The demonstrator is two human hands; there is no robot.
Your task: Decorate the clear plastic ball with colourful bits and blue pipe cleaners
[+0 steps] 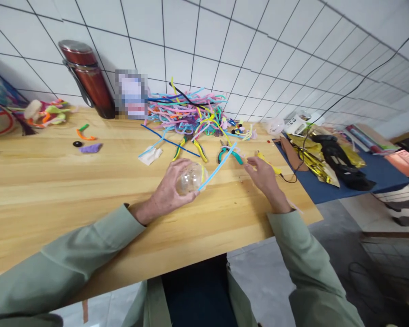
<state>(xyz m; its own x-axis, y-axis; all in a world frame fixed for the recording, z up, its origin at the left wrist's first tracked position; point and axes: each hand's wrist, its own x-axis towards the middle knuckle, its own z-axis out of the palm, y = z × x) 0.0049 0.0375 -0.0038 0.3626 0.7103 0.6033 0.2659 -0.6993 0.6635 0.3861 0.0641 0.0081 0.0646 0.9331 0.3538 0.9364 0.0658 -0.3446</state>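
My left hand (172,186) is wrapped round a clear, rounded plastic container (190,179), held above the wooden table. A light blue pipe cleaner (218,167) slants up and right from beside the thumb; how it is attached does not show. Off to the right, my right hand (261,175) has its fingers stretched forward and apart, with nothing seen in them. Close to those fingers lie teal-handled pliers (236,157) and a yellow hot glue gun (269,163) with a black cord. Yellow-handled pliers (200,151) rest beyond the container.
Against the tiled wall lies a heap of coloured pipe cleaners (187,111). A red-brown thermos (88,79) stands left of it. White paper (150,156) and a purple scrap (91,148) lie on the table (54,181). Gold foil (313,156) covers part of a blue surface at right.
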